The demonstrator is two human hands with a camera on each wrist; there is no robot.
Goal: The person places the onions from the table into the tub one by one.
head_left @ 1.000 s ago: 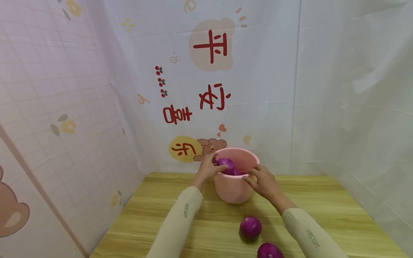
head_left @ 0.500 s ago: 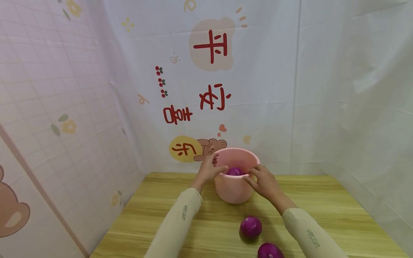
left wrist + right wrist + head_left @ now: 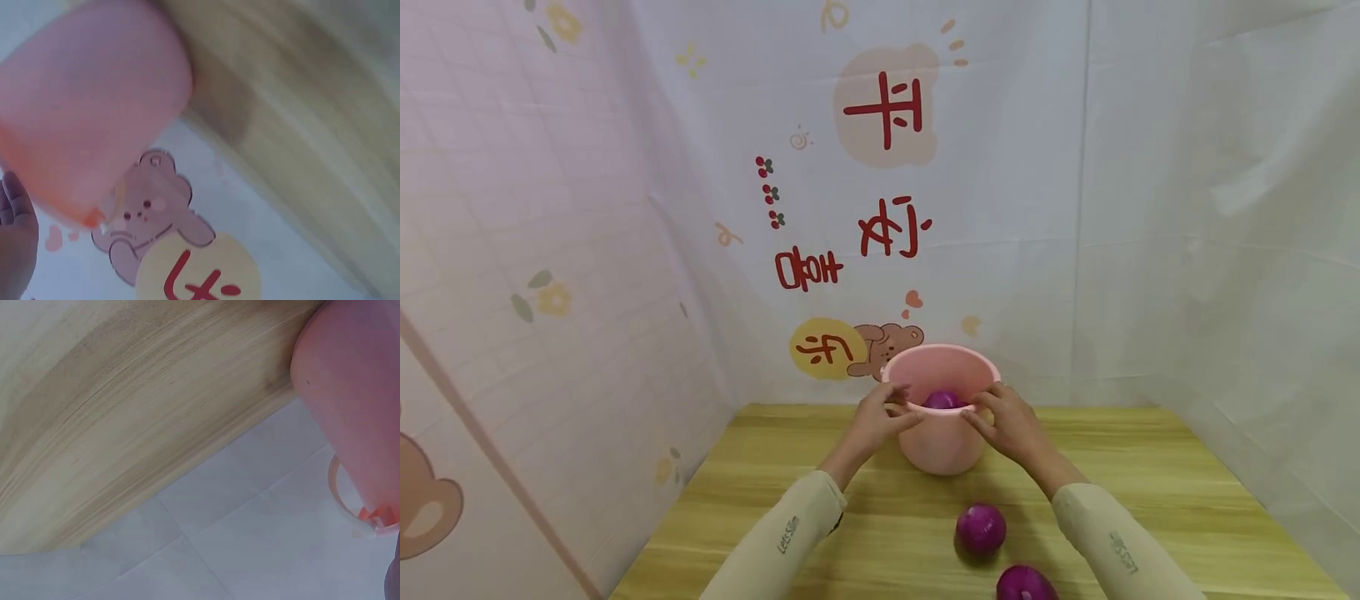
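Observation:
A pink bucket (image 3: 942, 450) stands upright on the table, with a purple onion (image 3: 942, 401) showing inside over its near rim. My right hand (image 3: 1011, 421) pinches the right side of the rim, thumb outside and fingers over the edge. At the left of the rim, my left hand (image 3: 880, 415) has its fingers spread and relaxed, with nothing in them. The left wrist view catches part of that hand (image 3: 17, 234) close to the bucket wall (image 3: 106, 94). Only a sliver of the right hand (image 3: 392, 578) enters the right wrist view. The bucket's bottom is hidden.
Two more purple onions lie on the wood-grain table (image 3: 760, 500): one (image 3: 981, 530) in front of the bucket, another (image 3: 1026, 583) nearer, cut by the frame edge. A printed white cloth (image 3: 1000, 208) hangs behind. The bucket's handle (image 3: 334, 481) hangs down at its side.
The left hand has let go of an onion, which dropped down into the bucket. It has since drawn back slightly toward me and down from the rim. The right hand keeps its place.

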